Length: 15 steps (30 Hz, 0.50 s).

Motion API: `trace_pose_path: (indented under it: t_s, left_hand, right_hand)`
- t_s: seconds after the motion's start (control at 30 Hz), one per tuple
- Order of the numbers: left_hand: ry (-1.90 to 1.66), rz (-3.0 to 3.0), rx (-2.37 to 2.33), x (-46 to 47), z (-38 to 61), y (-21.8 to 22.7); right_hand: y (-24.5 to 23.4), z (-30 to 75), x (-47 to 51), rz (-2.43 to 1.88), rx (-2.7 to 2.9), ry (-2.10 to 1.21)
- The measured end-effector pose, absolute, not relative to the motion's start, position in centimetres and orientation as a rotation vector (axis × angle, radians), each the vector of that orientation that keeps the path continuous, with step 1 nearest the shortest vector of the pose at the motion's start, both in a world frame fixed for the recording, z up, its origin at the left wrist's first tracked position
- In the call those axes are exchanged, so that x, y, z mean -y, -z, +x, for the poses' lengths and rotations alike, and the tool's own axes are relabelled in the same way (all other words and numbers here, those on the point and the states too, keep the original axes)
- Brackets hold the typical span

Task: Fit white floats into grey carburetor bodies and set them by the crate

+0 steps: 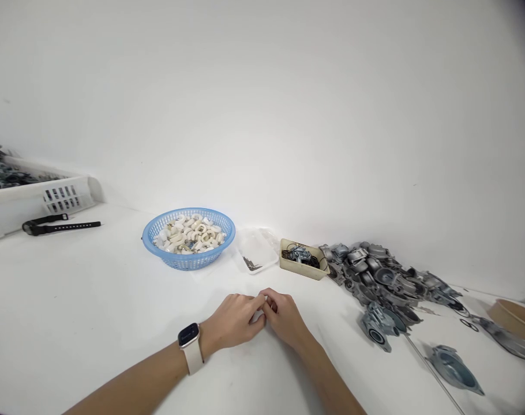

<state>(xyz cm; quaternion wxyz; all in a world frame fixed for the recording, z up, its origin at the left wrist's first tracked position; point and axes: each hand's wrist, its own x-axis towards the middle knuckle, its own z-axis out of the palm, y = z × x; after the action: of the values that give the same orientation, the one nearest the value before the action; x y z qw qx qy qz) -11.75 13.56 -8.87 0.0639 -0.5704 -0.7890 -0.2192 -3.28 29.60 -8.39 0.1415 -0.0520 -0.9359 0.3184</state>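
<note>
My left hand (240, 318), with a pale-strapped smartwatch (190, 340) on its wrist, meets my right hand (285, 318) over the white table. Thumbs and fingers are drawn together and touch at the tips. Anything between them is too small or hidden to make out. Just beyond the hands lie a small white tray (265, 253) with several thin dark pins (250, 264) in it and a cream tub (301, 268) of black rings and a grey metal part. Farther left stands a blue basket (188, 264) full of white, ring-like pieces (192, 231).
Grey metal castings (377, 274) are heaped at the right, with a loose casting (380, 325) and a cup-shaped one (455, 369) nearer. At the left are a black wristwatch (41, 225) and a white crate (37, 199) of dark parts. A wall rises behind.
</note>
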Motion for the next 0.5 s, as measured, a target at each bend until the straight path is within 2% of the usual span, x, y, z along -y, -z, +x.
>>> trace_pose_path:
  t_s: [0.5]
  left_hand:
    - [0.678, -1.717, 2.393, -13.47, -11.61, 8.7]
  right_hand:
    - [8.37, -3.26, -29.55, -0.147, 2.707, -0.921]
